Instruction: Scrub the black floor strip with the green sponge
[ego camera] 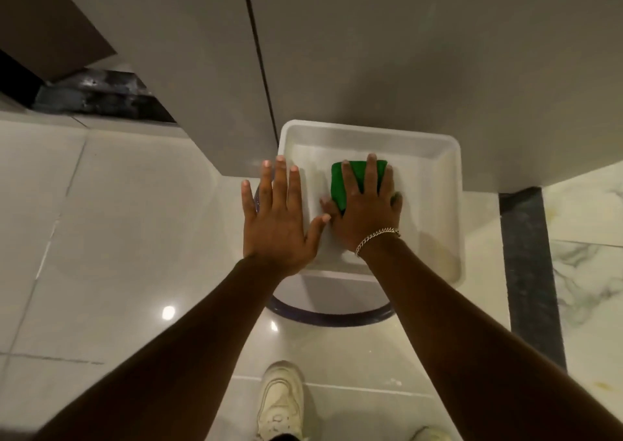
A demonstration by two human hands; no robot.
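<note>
The green sponge [338, 184] lies inside a white rectangular tray [448, 204]. My right hand [365, 204] rests flat on top of the sponge, fingers draped over it and thumb at its near left corner; a chain bracelet is on that wrist. My left hand [274, 218] is spread open, palm down, over the tray's left edge, holding nothing. The black floor strip [529, 272] runs along the floor to the right of the tray, from the wall base toward me.
The tray sits on a round stool or bucket with a dark rim [330, 316]. A grey wall or cabinet panel [404, 53] rises behind it. Glossy white floor tiles [118, 238] surround it; a white sneaker [281, 400] is below. A dark gap [101, 93] shows at upper left.
</note>
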